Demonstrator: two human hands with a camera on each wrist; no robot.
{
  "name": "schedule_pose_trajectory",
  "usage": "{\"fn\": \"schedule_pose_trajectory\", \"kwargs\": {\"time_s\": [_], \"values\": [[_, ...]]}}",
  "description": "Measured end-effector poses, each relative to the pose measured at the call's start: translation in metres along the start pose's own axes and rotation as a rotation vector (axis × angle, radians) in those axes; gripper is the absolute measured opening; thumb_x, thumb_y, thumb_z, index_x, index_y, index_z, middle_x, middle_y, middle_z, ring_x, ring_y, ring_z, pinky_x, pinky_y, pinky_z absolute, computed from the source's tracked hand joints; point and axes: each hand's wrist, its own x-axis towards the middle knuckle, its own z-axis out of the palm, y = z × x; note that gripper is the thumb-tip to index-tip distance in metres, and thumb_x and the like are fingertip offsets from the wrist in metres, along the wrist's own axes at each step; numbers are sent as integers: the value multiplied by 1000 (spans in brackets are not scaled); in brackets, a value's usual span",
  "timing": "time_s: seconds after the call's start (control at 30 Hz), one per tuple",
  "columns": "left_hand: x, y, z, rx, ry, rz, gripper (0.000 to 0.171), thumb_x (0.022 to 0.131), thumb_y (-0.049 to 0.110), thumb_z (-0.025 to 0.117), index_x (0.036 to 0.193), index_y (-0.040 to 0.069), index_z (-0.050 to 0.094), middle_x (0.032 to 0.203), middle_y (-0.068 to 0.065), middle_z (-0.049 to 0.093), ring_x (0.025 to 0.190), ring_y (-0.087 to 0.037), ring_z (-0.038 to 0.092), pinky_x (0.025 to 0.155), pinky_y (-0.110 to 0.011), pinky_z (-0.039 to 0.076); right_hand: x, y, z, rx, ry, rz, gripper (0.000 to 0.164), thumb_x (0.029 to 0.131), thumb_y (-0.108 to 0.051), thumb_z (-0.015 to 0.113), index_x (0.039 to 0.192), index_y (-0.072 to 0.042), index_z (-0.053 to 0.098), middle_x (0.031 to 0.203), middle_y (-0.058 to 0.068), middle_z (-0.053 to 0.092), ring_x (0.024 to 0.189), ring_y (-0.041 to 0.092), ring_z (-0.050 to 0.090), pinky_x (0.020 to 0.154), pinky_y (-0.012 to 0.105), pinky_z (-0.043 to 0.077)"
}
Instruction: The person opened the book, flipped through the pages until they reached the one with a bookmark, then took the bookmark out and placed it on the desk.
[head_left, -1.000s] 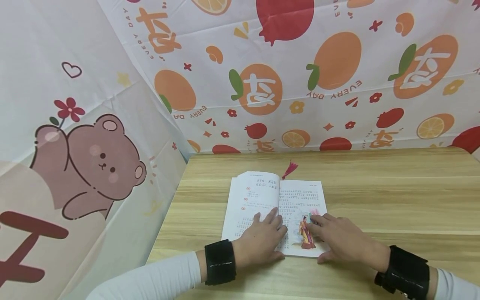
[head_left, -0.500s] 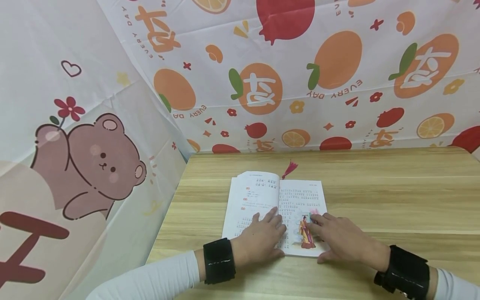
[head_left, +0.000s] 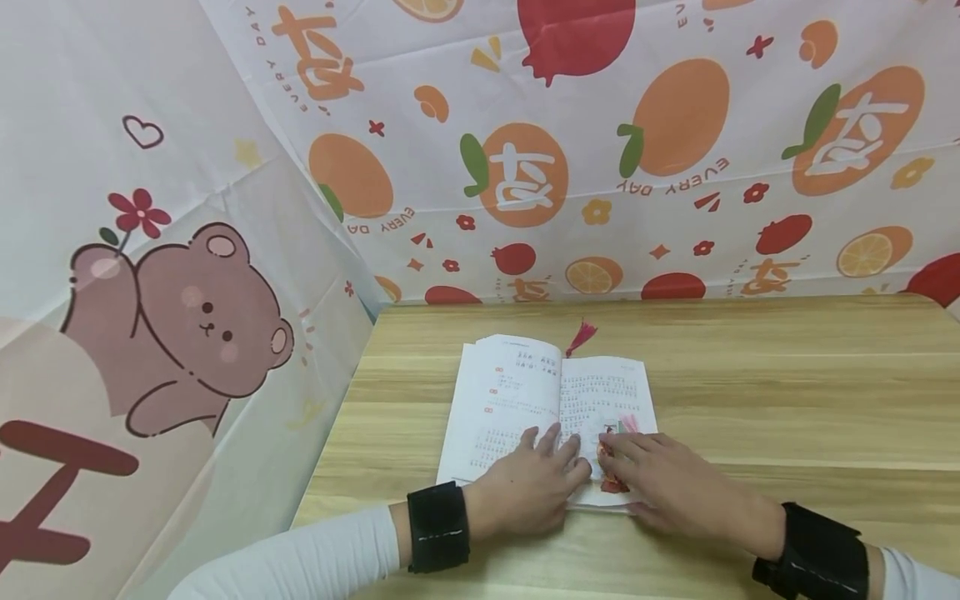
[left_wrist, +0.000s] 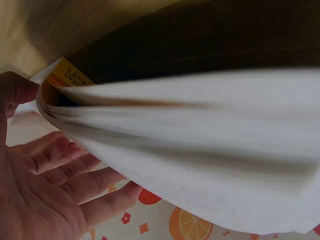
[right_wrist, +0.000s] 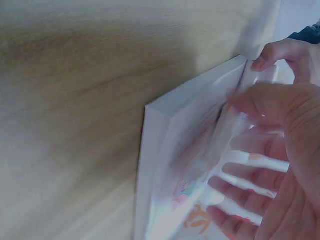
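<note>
An open book (head_left: 480, 408) lies on the table, with printed text on both pages and a robed figure on the right one. Spread fingers of my left hand (head_left: 528, 483) rest on it near the spine. In the left wrist view, that hand (left_wrist: 60, 185) has its thumb at the book's bottom edge. My right hand (head_left: 667, 483) pinches the right-hand page (head_left: 600, 383) at its lower outer corner, thumb beneath and fingers over the picture. That page bows slightly up from the pages below. The right wrist view shows the right hand (right_wrist: 280, 145) blurred at the page edge.
A red tassel (head_left: 581, 337) sticks out from the top of the book's spine. The wooden table (head_left: 787, 392) extends to the right. Behind it hangs a fruit-print cloth (head_left: 585, 167), and a bear-print cloth (head_left: 202, 308) hangs at the left.
My right hand has shifted left over the picture, and the right page's lower corner has lifted. The left fingers have slid slightly right. The camera view has shifted a little.
</note>
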Motion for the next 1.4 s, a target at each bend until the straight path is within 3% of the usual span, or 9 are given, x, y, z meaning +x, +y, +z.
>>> {"fn": "schedule_pose_trajectory", "kwargs": {"time_s": [0.23, 0.43, 0.53, 0.67, 0.83, 0.9, 1.03, 1.2, 1.4], "values": [[-2, 0, -4, 13, 11, 5, 60, 93, 62, 54, 134, 18, 52, 141, -5, 54, 129, -26, 55, 100, -41, 50, 0, 0, -9, -289, 105, -141, 30, 75, -5, 81, 103, -14, 75, 106, -1, 74, 98, 15, 70, 87, 37, 56], [-5, 12, -22, 209, 270, 365, 22, 103, 32, 43, 111, 25, 63, 108, 10, 62, 101, -7, 60, 89, -24, 51, 11, 2, -24, -345, 186, -125, 42, 79, -4, 76, 120, -11, 71, 123, 3, 71, 116, 19, 65, 100, 41, 50], [-5, 20, -26, 326, 327, 430, 25, 102, 26, 42, 111, 26, 65, 111, 11, 63, 107, -7, 59, 99, -27, 48, 20, 1, -23, -319, 352, -171, 34, 100, -4, 50, 129, -9, 67, 137, 9, 63, 126, 23, 60, 103, 43, 47], [-7, 23, -24, 396, 189, 254, 33, 102, 31, 44, 124, 25, 67, 131, 2, 65, 124, -16, 57, 112, -38, 39, 28, -3, -20, -276, 552, -212, 52, 109, -12, 15, 132, -7, 62, 143, 13, 58, 129, 27, 57, 102, 46, 47], [-11, 17, -20, 403, 6, 28, 46, 99, 47, 45, 139, 29, 59, 147, 1, 55, 133, -22, 50, 110, -46, 38, 25, -2, -14, -204, 606, -128, 49, 109, -18, 20, 134, -4, 60, 144, 18, 56, 128, 32, 56, 98, 48, 49], [-11, 12, -18, 410, -19, -7, 50, 98, 53, 43, 142, 32, 56, 151, 0, 50, 137, -24, 46, 108, -49, 39, 19, 0, -9, -170, 563, -78, 51, 109, -24, 20, 129, -4, 63, 140, 18, 58, 124, 33, 58, 95, 48, 51], [-9, 3, -14, 375, -22, -48, 50, 100, 58, 40, 140, 33, 56, 160, -4, 38, 145, -28, 36, 108, -56, 39, 6, 4, 3, -131, 340, 24, 38, 102, -30, 53, 125, -2, 65, 135, 20, 60, 118, 34, 62, 92, 48, 54], [-8, -2, -9, 146, -102, -116, 45, 99, 52, 48, 138, 30, 54, 157, -2, 41, 142, -32, 41, 102, -55, 46, -11, 9, 13, -22, 29, 136, 65, 91, -43, 69, 133, 5, 59, 141, 29, 53, 126, 44, 56, 98, 55, 49], [-11, -18, -12, -121, -209, -235, 56, 98, 53, 56, 150, 35, 46, 157, -7, 41, 131, -38, 53, 92, -52, 54, -12, 16, 10, 68, -45, 109, 78, 85, -54, 72, 134, 5, 59, 139, 30, 54, 123, 48, 56, 96, 55, 51]]}}
